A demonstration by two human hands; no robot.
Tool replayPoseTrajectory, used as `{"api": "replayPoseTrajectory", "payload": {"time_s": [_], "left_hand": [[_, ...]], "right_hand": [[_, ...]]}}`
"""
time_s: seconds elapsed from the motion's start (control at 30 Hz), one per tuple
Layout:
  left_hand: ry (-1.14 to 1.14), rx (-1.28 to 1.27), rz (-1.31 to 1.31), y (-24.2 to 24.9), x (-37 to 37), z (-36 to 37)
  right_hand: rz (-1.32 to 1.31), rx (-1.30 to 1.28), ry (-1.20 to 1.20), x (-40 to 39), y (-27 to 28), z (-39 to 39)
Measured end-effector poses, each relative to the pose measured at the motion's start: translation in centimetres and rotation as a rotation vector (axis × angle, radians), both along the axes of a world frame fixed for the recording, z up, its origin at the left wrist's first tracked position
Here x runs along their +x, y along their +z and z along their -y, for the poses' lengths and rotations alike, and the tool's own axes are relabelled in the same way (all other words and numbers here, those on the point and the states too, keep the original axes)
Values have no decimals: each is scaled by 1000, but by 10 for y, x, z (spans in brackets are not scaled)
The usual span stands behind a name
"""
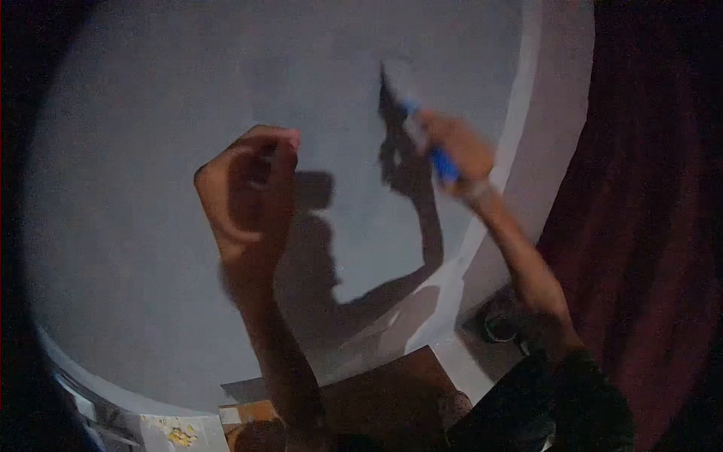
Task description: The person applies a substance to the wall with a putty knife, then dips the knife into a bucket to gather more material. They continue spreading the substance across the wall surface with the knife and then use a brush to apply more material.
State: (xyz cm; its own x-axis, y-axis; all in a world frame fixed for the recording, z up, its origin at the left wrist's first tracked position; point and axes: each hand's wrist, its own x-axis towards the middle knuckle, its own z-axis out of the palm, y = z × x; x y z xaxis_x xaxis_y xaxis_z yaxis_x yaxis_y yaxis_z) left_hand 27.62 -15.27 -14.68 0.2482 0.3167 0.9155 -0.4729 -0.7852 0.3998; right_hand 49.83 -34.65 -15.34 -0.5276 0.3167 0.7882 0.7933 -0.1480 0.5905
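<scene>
In the head view my right hand (459, 147) is wrapped round a blue-handled tool (444, 163), raised in front of a pale grey wall (151, 226). Motion blur hides the tool's working end, so its kind cannot be told. A slim, pointed shadow falls on the wall beside it. My left hand (252, 181) is held up to the left, its fingers curled and the tips pressed together near the wall. Whatever may be between those fingertips is too small or dark to make out.
A dark red curtain (640, 264) hangs at the right, beyond the wall's corner. Below are a brown cardboard box (384, 392) and a pale surface with yellow bits (181, 435). Shadows of a head and arm lie across the wall. The light is dim.
</scene>
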Motion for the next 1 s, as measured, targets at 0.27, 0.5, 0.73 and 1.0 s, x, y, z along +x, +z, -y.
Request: {"api": "replayPoseTrajectory", "payload": {"time_s": [0.27,0.5,0.73,1.0], "left_hand": [[29,20,-9,-10,19,-15],[42,-22,-52,5,11,-7],[25,61,-46,22,-20,-16],[-4,48,-71,31,-6,-9]], "right_hand": [[-90,-471,-64,-46,-166,25],[-175,-427,96,-15,-88,28],[24,161,47,-18,35,27],[-135,-157,-89,-16,-45,24]]}}
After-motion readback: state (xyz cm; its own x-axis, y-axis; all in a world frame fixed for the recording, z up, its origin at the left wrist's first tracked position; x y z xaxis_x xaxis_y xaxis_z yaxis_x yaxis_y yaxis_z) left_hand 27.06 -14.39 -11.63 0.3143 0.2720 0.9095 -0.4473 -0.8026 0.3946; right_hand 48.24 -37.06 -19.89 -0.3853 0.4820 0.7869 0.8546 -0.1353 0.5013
